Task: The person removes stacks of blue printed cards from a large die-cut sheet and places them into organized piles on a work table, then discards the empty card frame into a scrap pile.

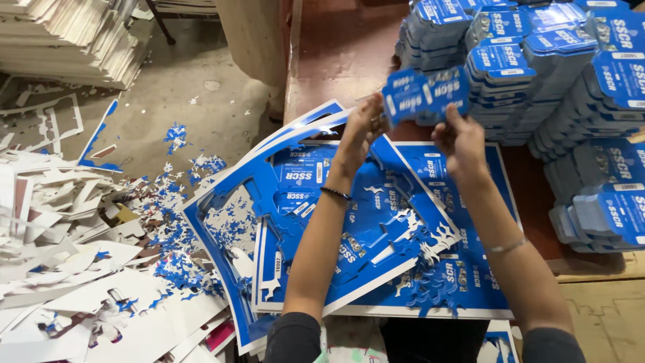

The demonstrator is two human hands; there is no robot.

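Observation:
Both of my hands are raised above the table and grip a small bundle of blue die-cut cardboard blanks (425,95). My left hand (363,128) pinches its left end. At the lower right end, my right hand (460,140) holds the bundle. Under my forearms lie large blue printed sheets (376,228) with punched-out holes and torn waste strips. Tall stacks of the same blue blanks (537,67) stand just beyond and to the right of the bundle.
A brown wooden table (336,47) carries the stacks and sheets. On the concrete floor to the left lie white and blue cardboard offcuts (80,269), blue scraps (178,235) and a pile of white boards (60,40).

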